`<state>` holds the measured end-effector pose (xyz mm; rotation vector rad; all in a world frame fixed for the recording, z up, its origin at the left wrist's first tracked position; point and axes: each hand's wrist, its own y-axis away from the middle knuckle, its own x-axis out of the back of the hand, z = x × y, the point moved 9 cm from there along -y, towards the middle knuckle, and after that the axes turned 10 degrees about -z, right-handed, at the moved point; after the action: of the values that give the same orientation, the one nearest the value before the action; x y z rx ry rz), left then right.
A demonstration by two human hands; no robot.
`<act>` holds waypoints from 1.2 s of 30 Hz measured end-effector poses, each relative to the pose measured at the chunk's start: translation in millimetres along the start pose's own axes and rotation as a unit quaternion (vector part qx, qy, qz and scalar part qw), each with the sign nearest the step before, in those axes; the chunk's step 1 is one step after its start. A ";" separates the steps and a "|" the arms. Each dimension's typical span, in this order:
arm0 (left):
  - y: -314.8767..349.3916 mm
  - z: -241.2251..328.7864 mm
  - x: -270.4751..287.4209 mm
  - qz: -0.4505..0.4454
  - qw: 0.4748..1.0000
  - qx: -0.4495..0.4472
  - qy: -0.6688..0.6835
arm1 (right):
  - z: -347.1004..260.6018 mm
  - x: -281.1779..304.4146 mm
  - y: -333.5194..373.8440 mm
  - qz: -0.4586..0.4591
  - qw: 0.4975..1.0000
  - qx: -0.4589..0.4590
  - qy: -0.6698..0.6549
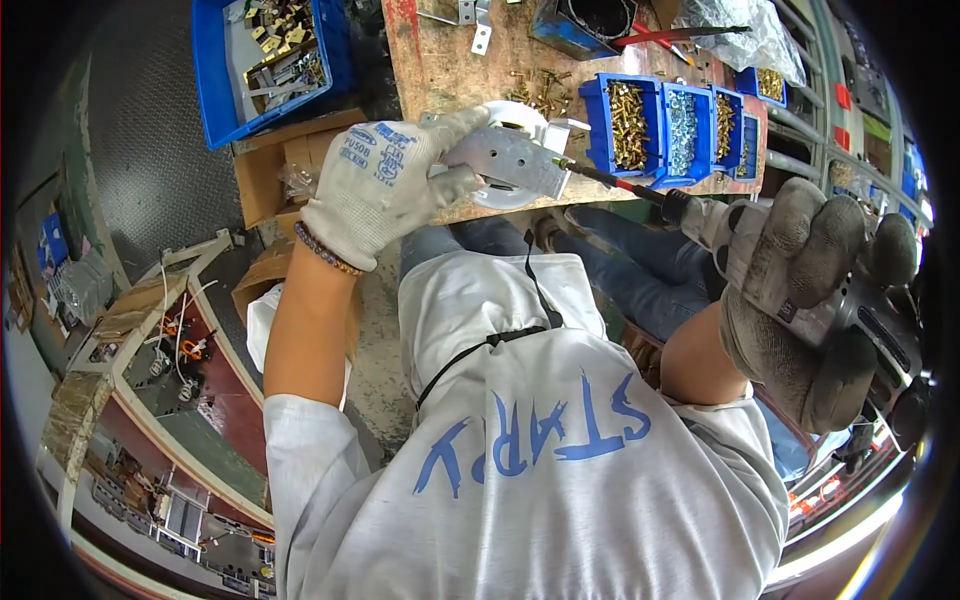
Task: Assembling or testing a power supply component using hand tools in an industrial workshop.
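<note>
My left hand [375, 185], in a pale work glove, is closed on a grey metal bracket [520, 165] with small holes. The bracket lies against a white round part [492, 193] at the table's near edge. In my right hand [800, 290], gloved and darkly soiled, is a power screwdriver [880, 330] with its body partly hidden by the fingers. Its long bit [612, 181] points left, and the tip meets the bracket's right end, where a small screw seems to sit.
Blue bins of brass-coloured screws [628, 125] and silver screws [681, 130] line the table's right side. Loose screws [540, 92] lie behind the white part. A blue crate [232, 125] of metal parts stands left, above a cardboard box [260, 185]. Red-handled pliers [650, 36] lie far back.
</note>
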<state>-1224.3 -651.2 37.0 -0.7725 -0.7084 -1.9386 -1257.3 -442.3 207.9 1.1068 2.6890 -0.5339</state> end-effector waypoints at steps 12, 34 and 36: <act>-2.0 -4.5 -3.9 0.046 0.999 -0.017 0.017 | 24.9 -1.2 -14.7 0.009 0.993 -0.045 0.105; -2.1 -1.5 -6.5 0.038 0.999 -0.030 -0.004 | 41.2 -24.5 -26.4 -0.090 0.986 -0.077 0.114; -4.1 -1.2 -6.6 0.006 1.000 -0.010 0.011 | 39.3 -21.0 -22.1 -0.081 0.985 -0.084 0.125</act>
<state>-1225.7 -646.8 30.6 -0.7638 -0.6702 -1.9432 -1256.9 -485.9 183.8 0.9713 2.9916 -0.1950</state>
